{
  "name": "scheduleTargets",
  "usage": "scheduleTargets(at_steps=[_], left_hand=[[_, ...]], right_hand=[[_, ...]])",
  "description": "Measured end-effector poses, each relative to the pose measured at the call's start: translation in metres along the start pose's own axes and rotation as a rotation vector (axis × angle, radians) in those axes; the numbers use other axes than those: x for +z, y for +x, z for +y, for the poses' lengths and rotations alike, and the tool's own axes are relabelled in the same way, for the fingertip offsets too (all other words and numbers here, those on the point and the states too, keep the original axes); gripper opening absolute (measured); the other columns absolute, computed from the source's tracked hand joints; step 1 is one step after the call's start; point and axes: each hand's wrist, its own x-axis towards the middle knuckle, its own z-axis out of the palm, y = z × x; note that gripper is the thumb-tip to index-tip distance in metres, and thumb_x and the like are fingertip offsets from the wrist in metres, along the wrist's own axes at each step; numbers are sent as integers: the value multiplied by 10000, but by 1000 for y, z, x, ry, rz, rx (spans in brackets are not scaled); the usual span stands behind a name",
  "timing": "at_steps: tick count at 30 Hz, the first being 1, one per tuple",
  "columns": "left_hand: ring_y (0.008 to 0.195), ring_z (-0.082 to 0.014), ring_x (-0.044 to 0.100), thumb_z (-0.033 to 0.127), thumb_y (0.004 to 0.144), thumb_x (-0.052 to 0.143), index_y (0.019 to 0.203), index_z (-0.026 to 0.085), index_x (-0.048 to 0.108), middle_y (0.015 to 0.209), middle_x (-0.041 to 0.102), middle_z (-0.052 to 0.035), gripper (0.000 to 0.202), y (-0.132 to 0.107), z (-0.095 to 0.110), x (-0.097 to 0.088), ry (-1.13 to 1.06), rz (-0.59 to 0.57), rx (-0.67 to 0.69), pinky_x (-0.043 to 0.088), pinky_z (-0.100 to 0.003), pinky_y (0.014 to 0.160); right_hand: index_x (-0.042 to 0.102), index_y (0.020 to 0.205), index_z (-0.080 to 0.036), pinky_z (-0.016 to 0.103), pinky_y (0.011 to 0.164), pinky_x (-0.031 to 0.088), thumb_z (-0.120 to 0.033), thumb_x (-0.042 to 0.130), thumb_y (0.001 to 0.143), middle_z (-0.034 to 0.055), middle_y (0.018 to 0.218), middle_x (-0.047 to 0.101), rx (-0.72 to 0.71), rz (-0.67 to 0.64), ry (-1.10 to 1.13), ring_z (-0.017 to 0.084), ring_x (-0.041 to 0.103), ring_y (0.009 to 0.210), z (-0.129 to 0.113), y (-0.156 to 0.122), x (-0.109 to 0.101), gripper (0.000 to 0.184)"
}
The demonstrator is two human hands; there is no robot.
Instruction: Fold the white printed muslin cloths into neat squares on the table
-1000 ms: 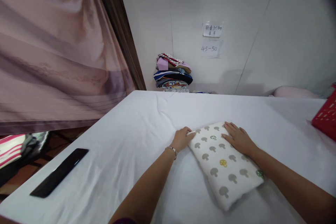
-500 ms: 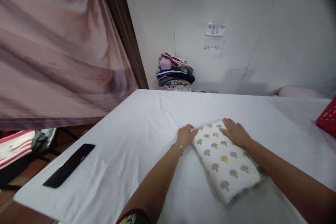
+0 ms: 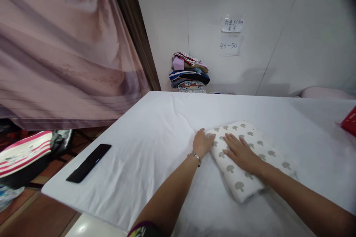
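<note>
A folded white cloth (image 3: 251, 189) with grey mushroom prints lies on the white-covered table in front of me, its far edge angled. My left hand (image 3: 203, 143), with a bracelet at the wrist, is at the cloth's far left corner. Its thumb rests on top and its fingers curl at the edge; their tips are partly hidden. My right hand (image 3: 243, 153) lies flat across the middle of the cloth with its fingers stretched out. The part of the cloth right of this hand spreads out in a wider layer.
A black flat object (image 3: 89, 163) lies at the table's left side. Behind the far edge rises a stack of folded fabrics (image 3: 189, 72) against the wall. A red item (image 3: 349, 122) shows at the right edge. A pink curtain (image 3: 63, 55) hangs at left.
My right hand has moved from the cloth's far right edge to its middle. The cloth now spreads wider to the right, and its yellow print no longer shows. The left hand keeps its corner.
</note>
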Motion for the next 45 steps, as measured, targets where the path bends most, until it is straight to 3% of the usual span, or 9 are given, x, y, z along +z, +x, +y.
scheduleTargets(at_steps=[5, 13, 16, 19, 22, 28, 31, 35, 45], left_hand=[[1169, -224, 416, 234, 752, 497, 1267, 157, 404, 1233, 479, -112, 529, 7, 8, 11, 54, 62, 102, 330, -319, 987], [1192, -238, 393, 214, 756, 496, 1250, 119, 413, 1253, 451, -142, 510, 4, 6, 16, 121, 152, 144, 315, -351, 1009], [1288, -243, 278, 287, 815, 474, 1259, 146, 406, 1376, 344, -130, 471, -11, 15, 17, 198, 207, 310, 263, -395, 1047], [1335, -234, 193, 371, 870, 402, 1280, 169, 397, 1429, 290, -102, 457, -28, 22, 23, 278, 119, 530, 188, -432, 1083], [1333, -247, 204, 411, 891, 348, 1254, 171, 444, 1402, 353, -104, 446, -35, 21, 31, 378, 16, 580, 150, -478, 1086], [1332, -272, 210, 437, 869, 390, 1250, 166, 463, 1395, 364, -111, 473, -30, 16, 39, 464, 28, 589, 131, -505, 1086], [1327, -280, 221, 412, 857, 423, 1242, 169, 473, 1388, 375, -114, 458, -30, 16, 40, 469, 38, 587, 134, -516, 1083], [1324, -276, 229, 401, 854, 435, 1231, 175, 483, 1385, 381, -111, 442, -30, 17, 40, 486, 47, 596, 157, -513, 1080], [1327, -261, 228, 410, 865, 424, 1245, 188, 477, 1397, 368, -88, 444, -29, 16, 39, 504, 44, 597, 168, -499, 1082]], right_hand=[[270, 1402, -223, 486, 1074, 128, -537, 187, 894, 65, 1469, 193, 28, -52, 70, 228, 129, 1349, -13, -9, 5, 602], [280, 1398, -207, 480, 1077, 115, -503, 187, 909, 55, 1467, 208, -14, -36, 103, 218, 123, 1351, -22, -16, 1, 580], [265, 1403, -202, 490, 1073, 110, -477, 223, 909, 72, 1462, 221, -23, -26, 133, 224, 135, 1348, -24, -14, -1, 567], [295, 1392, -205, 488, 1070, 122, -411, 298, 894, 79, 1451, 254, -20, -50, 196, 224, 153, 1345, -23, -11, -5, 540], [510, 1252, -250, 455, 1060, 198, -339, 350, 867, 48, 1386, 389, -4, -34, 298, 212, 282, 1302, -7, -11, -11, 426], [637, 1055, -199, 354, 945, 370, -275, 363, 826, 61, 1130, 613, 358, 373, 181, 206, 521, 1066, 70, -30, -35, 365], [654, 942, -210, 322, 780, 424, -304, 380, 819, 64, 982, 652, 507, 310, 62, 213, 572, 909, 96, -38, -46, 315], [631, 768, -204, 272, 586, 378, -378, 394, 820, 59, 813, 644, 555, 176, 26, 187, 574, 743, 104, -38, -47, 299], [568, 857, -192, 302, 649, 377, -324, 443, 811, 67, 874, 603, 532, 233, -4, 212, 528, 824, 108, -33, -37, 188]])
